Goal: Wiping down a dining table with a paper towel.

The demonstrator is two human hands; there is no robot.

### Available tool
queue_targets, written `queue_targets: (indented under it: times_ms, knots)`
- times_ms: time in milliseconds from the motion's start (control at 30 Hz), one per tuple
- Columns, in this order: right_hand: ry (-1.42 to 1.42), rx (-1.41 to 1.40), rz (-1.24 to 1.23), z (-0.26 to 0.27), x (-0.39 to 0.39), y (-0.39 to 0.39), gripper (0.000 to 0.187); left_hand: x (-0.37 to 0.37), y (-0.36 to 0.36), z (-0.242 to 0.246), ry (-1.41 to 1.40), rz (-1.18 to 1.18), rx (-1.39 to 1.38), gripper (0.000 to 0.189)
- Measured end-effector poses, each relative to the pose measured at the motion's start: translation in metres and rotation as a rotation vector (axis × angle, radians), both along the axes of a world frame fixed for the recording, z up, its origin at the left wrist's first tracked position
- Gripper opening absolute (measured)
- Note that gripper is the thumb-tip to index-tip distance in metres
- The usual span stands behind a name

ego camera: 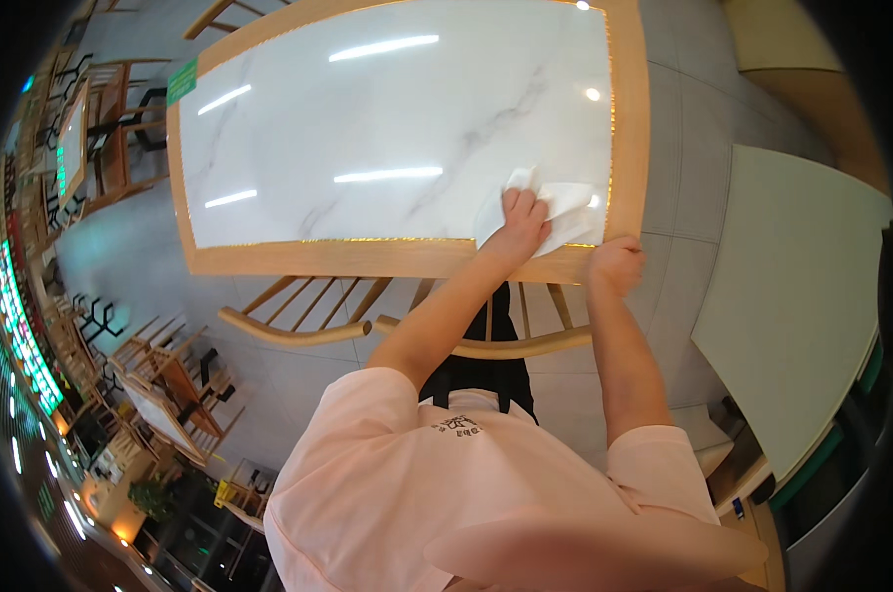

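Observation:
A white cloth (568, 203) lies crumpled and partly spread on the near right corner of a table with a white marble-patterned top (387, 111) and a wooden border. My left hand (524, 222) presses on this cloth, its fingers curled into it. At the table's near right corner, my right hand (617, 265) is closed on the wooden edge (628, 170); its fingertips are partly hidden. Gold trim runs between the marbled surface and the wood.
Two wooden chairs, one with a curved backrest (298, 334), stand against the table's near side. A green sticker (182, 81) is on the far left corner. To the right is a pale green tabletop (794, 296). More tables and chairs (169, 392) fill the left.

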State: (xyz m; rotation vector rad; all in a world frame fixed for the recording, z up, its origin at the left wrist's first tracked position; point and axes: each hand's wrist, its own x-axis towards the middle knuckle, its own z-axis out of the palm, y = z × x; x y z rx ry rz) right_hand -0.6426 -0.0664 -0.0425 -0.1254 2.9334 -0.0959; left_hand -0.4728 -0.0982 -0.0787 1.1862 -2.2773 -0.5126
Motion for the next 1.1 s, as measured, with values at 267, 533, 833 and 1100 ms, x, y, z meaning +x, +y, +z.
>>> queue_targets:
  times_ms: [267, 533, 833, 1100]
  knots:
    - [-0.102, 0.004, -0.049, 0.007, -0.003, -0.001, 0.057, 0.110, 0.021, 0.033, -0.134, 0.370, -0.026, 0.017]
    - [-0.017, -0.007, -0.001, -0.001, -0.001, 0.002, 0.054, 0.099, -0.072, 0.031, -0.253, 0.494, -0.126, 0.015]
    - [0.040, -0.051, 0.031, -0.013, 0.006, 0.012, 0.044, 0.064, -0.234, 0.021, -0.343, 0.565, -0.208, 0.015]
    - [-0.005, 0.029, 0.008, -0.005, 0.010, 0.007, 0.046, 0.049, -0.341, 0.019, -0.444, 0.623, -0.167, 0.024]
